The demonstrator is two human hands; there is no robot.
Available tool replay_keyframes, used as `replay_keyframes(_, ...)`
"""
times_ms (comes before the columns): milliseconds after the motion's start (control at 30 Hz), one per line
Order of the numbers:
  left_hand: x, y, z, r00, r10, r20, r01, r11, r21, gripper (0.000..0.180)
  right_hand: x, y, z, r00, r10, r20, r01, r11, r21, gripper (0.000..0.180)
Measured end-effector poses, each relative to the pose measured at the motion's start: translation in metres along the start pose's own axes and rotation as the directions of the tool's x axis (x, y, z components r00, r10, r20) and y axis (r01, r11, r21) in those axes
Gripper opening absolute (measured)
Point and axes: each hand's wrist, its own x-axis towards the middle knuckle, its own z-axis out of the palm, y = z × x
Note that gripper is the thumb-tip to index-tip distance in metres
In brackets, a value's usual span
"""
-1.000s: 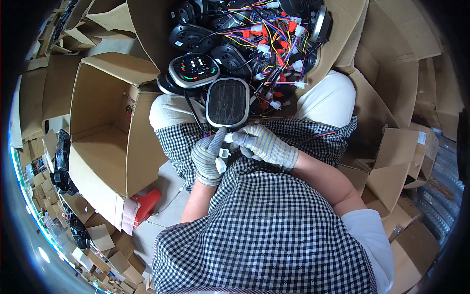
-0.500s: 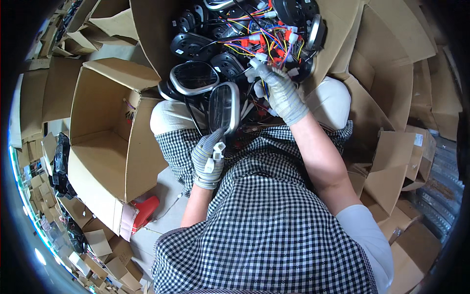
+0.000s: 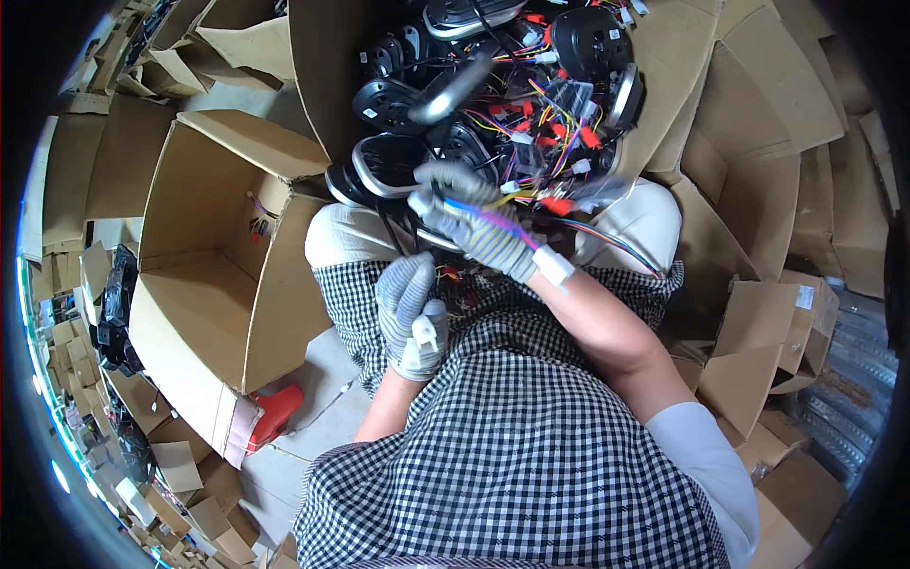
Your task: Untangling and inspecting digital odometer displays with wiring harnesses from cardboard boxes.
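My left hand (image 3: 412,318), in a striped grey glove, is closed around a white plastic connector (image 3: 424,332) that shows at the palm. To its upper right, my gloved right hand (image 3: 479,228), partly smeared by motion, is closed on a wire harness (image 3: 493,220). The harness's coloured wires lie across the back of that hand, and a white plug (image 3: 553,266) hangs at the wrist. A side mirror (image 3: 387,164) with a silver rim lies just beyond my hands. Farther off, another silver-rimmed mirror (image 3: 453,90) is blurred above the pile.
A carton (image 3: 654,123) before me holds black mirrors and tangled wires with red and white connectors. Left stands an open carton (image 3: 194,313) with a few small parts inside. A red object (image 3: 275,417) lies beside it on the floor. More open cartons (image 3: 749,180) stand right.
The mirror near my left fingers is gone from there, and a blurred one shows above the pile. My right hand has come nearer and leftward with coloured wires. The view has shifted slightly.
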Motion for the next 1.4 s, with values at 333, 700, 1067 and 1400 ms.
replay_keyframes(333, 0.041, 0.006, 0.023, 0.734, 0.439, 0.519, -0.423, 0.893, -0.157, 0.041, -0.057, 0.042, 0.05, 0.935, 0.355, 0.003, -0.258, 0.686, -0.68, 0.026)
replay_keyframes(700, 0.011, -0.009, 0.003, 0.822, -0.397, 0.409, 0.536, 0.783, -0.318, 0.043, -0.073, -0.027, -0.046, 0.908, 0.32, 0.27, -0.336, 0.942, 0.015, 0.032)
replay_keyframes(1067, 0.015, -0.017, 0.003, 0.759, -0.183, 0.624, 0.412, 0.878, -0.244, 0.022, -0.052, -0.054, -0.063, 0.754, 0.333, 0.566, 0.26, 0.639, -0.724, 0.023)
replay_keyframes(1400, 0.012, -0.024, -0.005, 0.703, -0.19, 0.686, 0.398, 0.904, -0.158, 0.018, -0.078, -0.006, -0.048, 0.824, 0.258, 0.505, 0.042, 0.861, -0.508, 0.032)
